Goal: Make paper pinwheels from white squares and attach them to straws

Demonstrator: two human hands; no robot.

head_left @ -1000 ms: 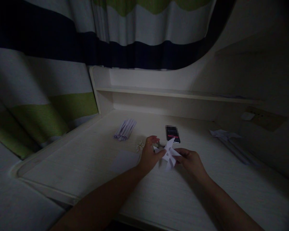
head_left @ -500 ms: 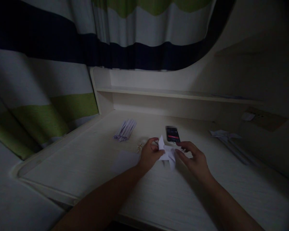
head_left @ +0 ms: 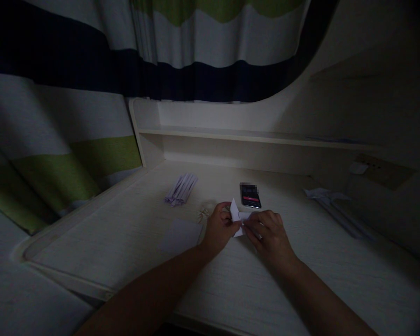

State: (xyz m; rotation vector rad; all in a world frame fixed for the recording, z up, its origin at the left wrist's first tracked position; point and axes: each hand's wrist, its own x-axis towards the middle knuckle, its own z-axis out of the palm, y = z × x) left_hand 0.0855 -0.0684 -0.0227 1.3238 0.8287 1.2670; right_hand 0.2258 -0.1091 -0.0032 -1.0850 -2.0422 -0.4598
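Note:
Above the desk, a piece of white paper [head_left: 235, 211] with cut, raised flaps is held between both hands. My left hand [head_left: 217, 229] is closed on its left side, thumb in front. The fingers of my right hand [head_left: 270, 235] pinch the paper near its middle and cover much of its right part. Left of my left hand lie several small pale pieces [head_left: 203, 213], too dim to make out, and a flat white sheet [head_left: 182, 235]. Just beyond the paper rests a phone [head_left: 250, 196] with a lit screen.
A bundle of rolled paper sticks [head_left: 181, 189] lies at the back left of the white desk [head_left: 133, 242]. On the right is a paper pinwheel [head_left: 327, 196] with long sticks. A shelf [head_left: 231, 134] spans the back, below a striped curtain [head_left: 217, 79].
My right hand has moved left and inward, bringing its fingers from the paper's right edge to its middle. The right flap is now hidden behind them. My left hand keeps its hold.

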